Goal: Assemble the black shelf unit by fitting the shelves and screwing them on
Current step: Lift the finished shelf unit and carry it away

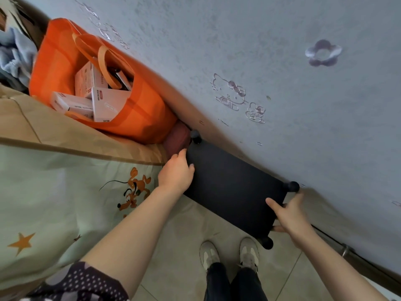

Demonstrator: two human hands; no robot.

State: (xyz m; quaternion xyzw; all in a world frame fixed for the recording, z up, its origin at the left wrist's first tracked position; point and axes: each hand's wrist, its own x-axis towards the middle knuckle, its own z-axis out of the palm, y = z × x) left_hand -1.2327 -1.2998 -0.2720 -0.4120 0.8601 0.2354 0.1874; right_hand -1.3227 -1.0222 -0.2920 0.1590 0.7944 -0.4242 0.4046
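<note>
The black shelf unit [232,187] stands on the floor against the wall, seen from above as a flat black top panel with round black knobs at its corners. My left hand [176,172] grips the panel's left edge, thumb on top and fingers curled over the side. My right hand [288,216] grips the right edge, thumb on the top surface and fingers wrapped underneath. The lower shelves and legs are hidden beneath the top panel.
An orange bag [65,61] with white boxes [106,103] sits on the bed at the left. The bed's green cartoon-print cover [65,187] borders the shelf. A pale blue wall [282,83] with stickers runs behind. My shoes [230,253] stand on beige floor tiles.
</note>
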